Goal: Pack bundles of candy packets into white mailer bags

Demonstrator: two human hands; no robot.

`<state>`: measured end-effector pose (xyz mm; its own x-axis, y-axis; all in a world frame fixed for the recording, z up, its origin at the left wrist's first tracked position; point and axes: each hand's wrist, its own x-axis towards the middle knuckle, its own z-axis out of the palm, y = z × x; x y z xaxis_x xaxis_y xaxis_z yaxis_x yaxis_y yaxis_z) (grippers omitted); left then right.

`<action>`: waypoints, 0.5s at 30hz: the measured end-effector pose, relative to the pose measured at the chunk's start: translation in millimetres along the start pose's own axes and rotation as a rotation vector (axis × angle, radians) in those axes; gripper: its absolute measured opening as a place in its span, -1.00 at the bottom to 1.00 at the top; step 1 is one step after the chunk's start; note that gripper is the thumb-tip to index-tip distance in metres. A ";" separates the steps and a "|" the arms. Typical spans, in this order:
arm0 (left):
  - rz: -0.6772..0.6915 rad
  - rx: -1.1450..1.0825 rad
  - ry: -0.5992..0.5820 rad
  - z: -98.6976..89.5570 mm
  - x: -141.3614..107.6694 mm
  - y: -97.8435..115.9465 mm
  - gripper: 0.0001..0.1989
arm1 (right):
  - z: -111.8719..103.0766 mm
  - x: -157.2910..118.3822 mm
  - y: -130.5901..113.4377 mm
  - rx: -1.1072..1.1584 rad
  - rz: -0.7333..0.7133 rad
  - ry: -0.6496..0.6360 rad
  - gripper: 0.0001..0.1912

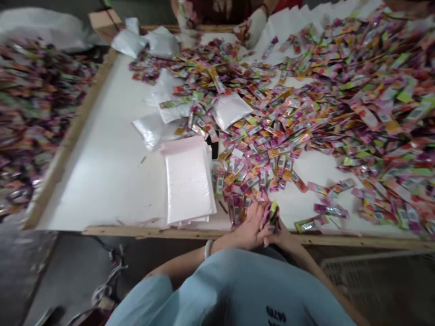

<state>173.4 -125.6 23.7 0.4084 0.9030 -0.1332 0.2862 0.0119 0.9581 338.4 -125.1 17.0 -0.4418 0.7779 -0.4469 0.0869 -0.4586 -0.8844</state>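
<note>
one head-worn view from close above both hands (252, 224), forward-down across the table (112, 181)

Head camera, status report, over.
Left hand and right hand together, holding small printed packets. Loose packets heaped directly ahead. White bubble mailers stacked to the left.

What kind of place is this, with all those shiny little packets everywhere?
It looks like a packing workshop, probably. A big white table with wooden edges is heaped with small, shiny, many-coloured packets, and a stack of flat, white, bubble-textured envelopes lies beside them.
</note>
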 end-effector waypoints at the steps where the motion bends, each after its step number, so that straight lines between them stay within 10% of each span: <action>1: 0.066 0.194 -0.018 -6.9 -2.4 0.8 -0.11 | 7.7 2.9 -0.6 -0.002 0.042 -0.018 0.06; 4: 0.169 0.574 0.002 -55.9 -8.2 2.5 -0.08 | 29.5 9.7 -7.2 0.037 0.099 -0.025 -0.24; 7: 0.224 0.639 0.051 -149.3 -13.7 -3.9 -0.42 | 36.6 18.9 -18.9 0.089 0.128 0.006 -0.43; 11: -0.004 0.852 0.461 -274.4 -24.9 -33.0 -0.67 | 15.1 40.3 -39.5 -0.044 0.029 0.201 -0.62; 15: -0.122 0.969 0.370 -300.5 -31.3 -39.1 -0.72 | 11.1 64.9 -79.0 -0.043 -0.175 0.314 -0.51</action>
<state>-111.0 -25.3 66.6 0.0861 0.9959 0.0269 0.9472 -0.0902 0.3077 293.0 -43.1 59.3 -0.1578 0.9403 -0.3015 0.0749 -0.2931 -0.9531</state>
